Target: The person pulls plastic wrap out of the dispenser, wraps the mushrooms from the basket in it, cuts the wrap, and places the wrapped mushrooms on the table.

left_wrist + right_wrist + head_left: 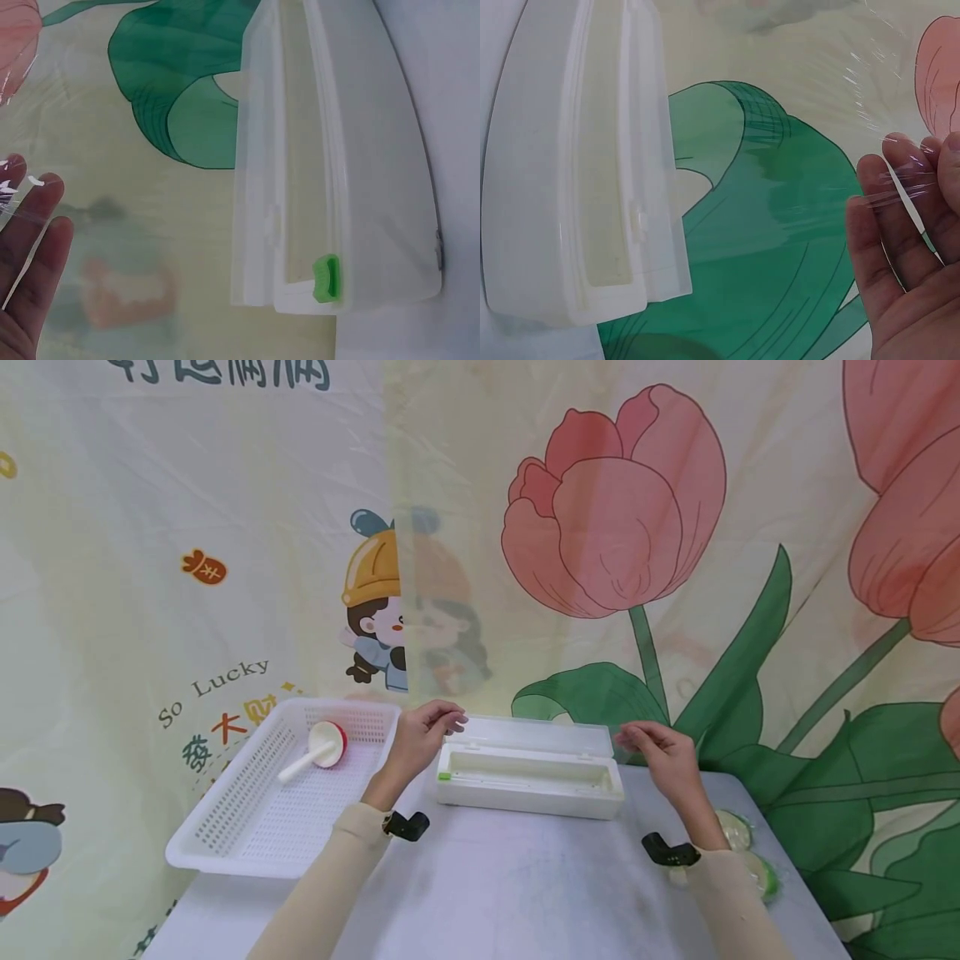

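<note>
Clear cling film (866,94) shows as thin glints and creases running from the right fingers. My right hand (663,756) pinches it beside the right end of a white cling film dispenser (528,800). Off the dispenser's left end, my left hand (423,735) pinches film too, with glints at its fingertips (51,184) in the left wrist view. Both hands are raised to about the height of the tilted-up translucent lid (540,733). The dispenser's long trough is exposed, and a green slider (326,279) sits at its left end. The film's full extent is hard to see.
On the left stands a white perforated basket (225,862), holding a white-handled round tool (324,753) with a red edge. Round green-edged pieces (735,831) lie partly behind the right forearm. A printed curtain (450,460) hangs behind the white table (480,893).
</note>
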Available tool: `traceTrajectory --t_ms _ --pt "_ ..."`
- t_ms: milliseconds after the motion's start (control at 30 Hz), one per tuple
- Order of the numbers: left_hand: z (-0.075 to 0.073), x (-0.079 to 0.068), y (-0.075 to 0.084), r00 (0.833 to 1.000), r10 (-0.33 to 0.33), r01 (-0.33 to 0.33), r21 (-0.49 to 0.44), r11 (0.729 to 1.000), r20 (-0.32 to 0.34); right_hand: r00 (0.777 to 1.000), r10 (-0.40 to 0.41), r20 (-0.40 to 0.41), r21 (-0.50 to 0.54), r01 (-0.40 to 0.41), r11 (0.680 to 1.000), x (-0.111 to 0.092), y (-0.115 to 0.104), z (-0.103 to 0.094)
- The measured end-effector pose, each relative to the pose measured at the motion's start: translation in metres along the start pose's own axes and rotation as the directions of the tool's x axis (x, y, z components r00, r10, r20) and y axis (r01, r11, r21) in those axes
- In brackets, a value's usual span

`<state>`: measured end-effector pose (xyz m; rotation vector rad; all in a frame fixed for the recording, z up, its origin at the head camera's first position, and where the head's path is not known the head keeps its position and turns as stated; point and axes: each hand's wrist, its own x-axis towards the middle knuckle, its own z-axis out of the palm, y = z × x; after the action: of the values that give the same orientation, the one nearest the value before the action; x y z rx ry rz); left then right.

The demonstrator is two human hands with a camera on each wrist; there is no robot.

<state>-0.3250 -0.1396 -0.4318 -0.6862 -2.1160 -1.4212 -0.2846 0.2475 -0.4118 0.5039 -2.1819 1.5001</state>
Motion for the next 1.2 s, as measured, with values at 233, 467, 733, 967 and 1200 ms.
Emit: traceTrajectory --t_ms 233,467,733,967,1200 --pt "-0.003 0.002 0.003 0.999 0.033 -0.033 -0.002 0.999 -0.014 1.000 -0.002 -0.015 -0.005 0.002 1.000 0.003 0.007 -0.002" --pt "-0.004 0.004 0.007 0.995 0.094 -0.094 -0.002 0.996 -0.042 0.998 -0.041 -0.037 0.000 0.041 0.999 0.007 0.019 -0.003" --pt "-0.005 0.005 0.012 0.989 0.128 -0.130 -0.027 0.991 -0.070 0.993 -0.095 -0.067 0.035 0.098 0.995 0.008 0.012 -0.005" --pt "-0.004 0.010 0.024 0.966 0.213 -0.218 -0.012 0.976 -0.148 0.984 -0.135 -0.113 0.054 0.142 0.988 0.009 -0.001 -0.010" --pt "-0.007 -0.001 0.039 0.980 0.139 -0.155 -0.111 0.982 -0.140 0.989 -0.095 -0.113 0.049 0.101 0.994 -0.002 -0.012 -0.017"
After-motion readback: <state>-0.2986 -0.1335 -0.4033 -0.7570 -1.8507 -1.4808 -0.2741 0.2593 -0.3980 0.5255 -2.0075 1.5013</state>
